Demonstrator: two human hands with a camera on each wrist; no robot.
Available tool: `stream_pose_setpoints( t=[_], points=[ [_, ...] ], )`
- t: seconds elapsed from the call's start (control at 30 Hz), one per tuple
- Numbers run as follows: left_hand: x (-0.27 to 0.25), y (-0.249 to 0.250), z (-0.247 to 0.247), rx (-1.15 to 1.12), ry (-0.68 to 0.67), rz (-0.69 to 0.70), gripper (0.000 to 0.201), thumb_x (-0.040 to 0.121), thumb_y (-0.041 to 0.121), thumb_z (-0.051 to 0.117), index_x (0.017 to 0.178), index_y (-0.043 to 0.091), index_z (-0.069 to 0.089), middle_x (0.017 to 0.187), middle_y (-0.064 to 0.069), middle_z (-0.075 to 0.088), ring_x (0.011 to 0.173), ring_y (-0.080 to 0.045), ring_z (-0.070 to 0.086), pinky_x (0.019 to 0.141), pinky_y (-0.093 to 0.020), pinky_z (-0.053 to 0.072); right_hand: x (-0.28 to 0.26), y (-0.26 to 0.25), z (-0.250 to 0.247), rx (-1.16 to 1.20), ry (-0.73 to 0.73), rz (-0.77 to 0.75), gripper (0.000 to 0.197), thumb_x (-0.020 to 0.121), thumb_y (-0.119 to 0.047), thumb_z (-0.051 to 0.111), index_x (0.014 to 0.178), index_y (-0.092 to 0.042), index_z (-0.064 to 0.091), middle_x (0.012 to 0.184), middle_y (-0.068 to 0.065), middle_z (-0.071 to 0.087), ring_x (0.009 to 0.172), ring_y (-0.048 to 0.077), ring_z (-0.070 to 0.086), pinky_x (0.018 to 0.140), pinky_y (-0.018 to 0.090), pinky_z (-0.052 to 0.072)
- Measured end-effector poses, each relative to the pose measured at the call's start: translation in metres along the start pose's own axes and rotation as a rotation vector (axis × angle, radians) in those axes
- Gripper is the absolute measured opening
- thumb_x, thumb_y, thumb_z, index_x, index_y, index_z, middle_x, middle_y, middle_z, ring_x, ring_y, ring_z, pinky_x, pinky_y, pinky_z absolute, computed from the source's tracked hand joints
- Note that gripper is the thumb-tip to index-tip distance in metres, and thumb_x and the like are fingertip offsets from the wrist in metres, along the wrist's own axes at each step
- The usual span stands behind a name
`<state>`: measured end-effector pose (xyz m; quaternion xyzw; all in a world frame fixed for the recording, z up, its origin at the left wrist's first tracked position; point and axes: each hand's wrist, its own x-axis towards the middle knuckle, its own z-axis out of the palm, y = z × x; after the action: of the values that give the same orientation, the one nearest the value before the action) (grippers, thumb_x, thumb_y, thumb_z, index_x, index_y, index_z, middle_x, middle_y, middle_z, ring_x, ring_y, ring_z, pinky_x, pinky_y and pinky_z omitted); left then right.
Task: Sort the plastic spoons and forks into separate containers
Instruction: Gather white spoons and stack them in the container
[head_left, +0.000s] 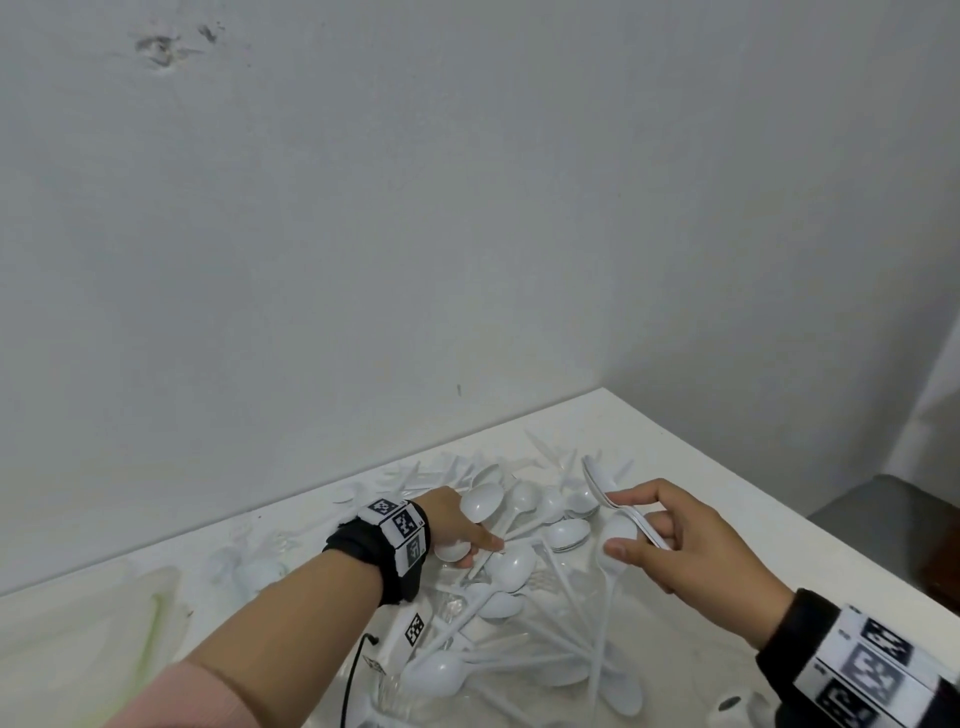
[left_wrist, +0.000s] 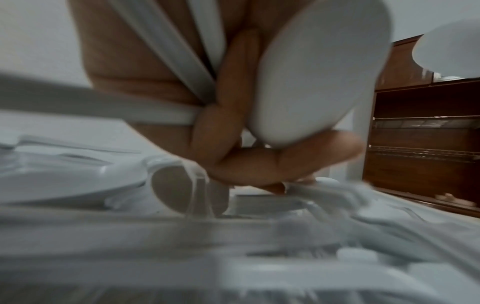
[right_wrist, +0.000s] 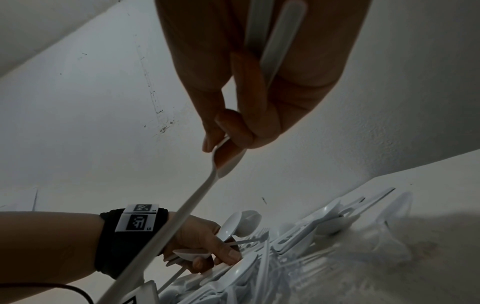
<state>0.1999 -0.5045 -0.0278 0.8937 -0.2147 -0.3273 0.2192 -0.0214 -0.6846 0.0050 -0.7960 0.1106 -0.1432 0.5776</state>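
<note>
**Inspector:** Nearest the head camera, low in view, white plastic spoons lie heaped and crossing one another on the white table. Forks?

**Assistant:** Some fork tines show at the far edge of the heap and among the spoons in the right wrist view. Spoons and forks are mixed in one pile; I cannot count either.

**Inspector:** Hands?

**Assistant:** Left hand is down in the pile, fingers curled round several spoons; two bowls stick out past the knuckles, and the left wrist view shows handles crossing the palm. Right hand is raised just above the pile. It grips a small bundle of spoons by the handles and pinches one more spoon between thumb and fingertip, its handle hanging down towards the pile.

**Inspector:** Containers?

**Assistant:** One pale tray or lid sits at the left edge of the table, well apart from the pile. Its contents are too washed out to read. A clear container sits under the near spoons; what belongs in it I cannot tell.

**Inspector:** Progress?

**Assistant:** My judgement: early to middle. Both hands are gathering spoons, none visibly deposited. The bulk of the pile remains unsorted, and the forks look untouched.
</note>
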Motion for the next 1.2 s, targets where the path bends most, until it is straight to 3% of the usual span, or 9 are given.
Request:
stream_pose_setpoints(
  t=[0.23, 0.33, 0.4, 0.57, 0.67, 0.73, 0.97, 1.13, 1.2],
  points=[
    [-0.008, 0.001, -0.002, -0.017, 0.082, -0.045, 0.028, 0.074, 0.039, 0.082, 0.081, 0.019, 0.064, 0.065, 0.009, 0.065, 0.053, 0.0, 0.061, 0.051, -0.011, 0.045, 0.004, 0.001, -0.001, -0.012, -0.018, 0.001, 0.03, 0.08, -0.011, 0.075, 0.103, -0.024, 0.062, 0.052, -0.001, 0.048, 0.043, 0.01, 0.038, 0.045, 0.018, 0.035],
    [-0.01, -0.001, -0.004, -0.052, 0.089, -0.048, 0.038, 0.068, 0.04, 0.085, 0.09, 0.013, 0.07, 0.077, 0.001, 0.069, 0.077, -0.016, 0.067, 0.078, -0.027, 0.055, 0.006, 0.001, -0.002, -0.001, -0.02, 0.009, 0.029, 0.081, -0.011, 0.075, 0.103, -0.024, 0.062, 0.052, -0.002, 0.049, 0.044, 0.009, 0.039, 0.046, 0.017, 0.036],
    [-0.018, -0.002, -0.007, -0.064, 0.071, -0.03, 0.034, 0.07, 0.04, 0.083, 0.088, 0.013, 0.071, 0.075, 0.001, 0.069, 0.077, -0.017, 0.063, 0.087, -0.032, 0.052, 0.01, 0.001, -0.002, 0.016, -0.011, 0.009, 0.029, 0.081, -0.01, 0.074, 0.104, -0.023, 0.062, 0.052, -0.002, 0.05, 0.045, 0.008, 0.04, 0.047, 0.017, 0.037],
    [-0.053, -0.006, -0.016, -0.392, 0.1, 0.023, 0.022, 0.078, 0.022, 0.08, 0.089, 0.008, 0.066, 0.071, -0.001, 0.067, 0.053, -0.009, 0.06, 0.062, -0.021, 0.049, 0.026, -0.009, 0.006, 0.053, 0.011, -0.022, 0.028, 0.083, -0.011, 0.072, 0.105, -0.025, 0.061, 0.059, -0.013, 0.065, 0.046, -0.002, 0.052, 0.048, 0.007, 0.037],
    [-0.086, -0.009, -0.02, -0.569, 0.146, 0.07, 0.02, 0.08, 0.016, 0.078, 0.09, 0.004, 0.065, 0.074, -0.003, 0.069, 0.045, -0.009, 0.055, 0.05, -0.016, 0.044, 0.036, -0.024, 0.021, 0.124, 0.004, -0.035, 0.028, 0.084, -0.007, 0.071, 0.106, -0.021, 0.061, 0.077, -0.001, 0.073, 0.046, -0.003, 0.055, 0.044, 0.006, 0.036],
    [-0.109, -0.011, -0.02, -0.634, 0.181, 0.091, 0.015, 0.082, 0.015, 0.076, 0.087, 0.003, 0.067, 0.07, -0.002, 0.068, 0.045, -0.009, 0.053, 0.044, -0.013, 0.04, 0.042, -0.032, 0.034, 0.162, -0.02, -0.031, 0.028, 0.085, -0.006, 0.07, 0.107, -0.019, 0.06, 0.07, -0.001, 0.069, 0.04, -0.001, 0.05, 0.04, 0.007, 0.033],
    [-0.178, -0.036, 0.004, -0.72, 0.284, 0.097, 0.025, 0.077, 0.024, 0.08, 0.086, 0.004, 0.068, 0.081, -0.005, 0.067, 0.048, -0.012, 0.054, 0.059, -0.022, 0.045, 0.05, -0.055, 0.082, 0.264, -0.103, 0.02, 0.024, 0.088, -0.009, 0.067, 0.107, -0.022, 0.061, 0.053, -0.003, 0.052, 0.042, 0.008, 0.039, 0.035, 0.016, 0.027],
    [-0.208, -0.052, 0.025, -0.708, 0.285, 0.098, 0.03, 0.076, 0.024, 0.081, 0.054, 0.02, 0.06, 0.067, -0.001, 0.062, 0.045, -0.015, 0.053, 0.059, -0.023, 0.043, 0.044, -0.07, 0.106, 0.331, -0.202, 0.063, 0.024, 0.087, -0.015, 0.069, 0.109, -0.018, 0.061, 0.056, 0.009, 0.06, 0.033, 0.009, 0.032, 0.033, 0.018, 0.022],
    [-0.214, -0.057, 0.03, -0.715, 0.288, 0.088, 0.036, 0.076, 0.019, 0.081, 0.053, 0.017, 0.054, 0.059, 0.001, 0.055, 0.043, -0.016, 0.052, 0.055, -0.023, 0.043, 0.04, -0.072, 0.113, 0.325, -0.239, 0.078, 0.03, 0.083, -0.015, 0.073, 0.11, -0.015, 0.061, 0.06, 0.011, 0.063, 0.033, 0.01, 0.033, 0.032, 0.018, 0.022]
  ],
)
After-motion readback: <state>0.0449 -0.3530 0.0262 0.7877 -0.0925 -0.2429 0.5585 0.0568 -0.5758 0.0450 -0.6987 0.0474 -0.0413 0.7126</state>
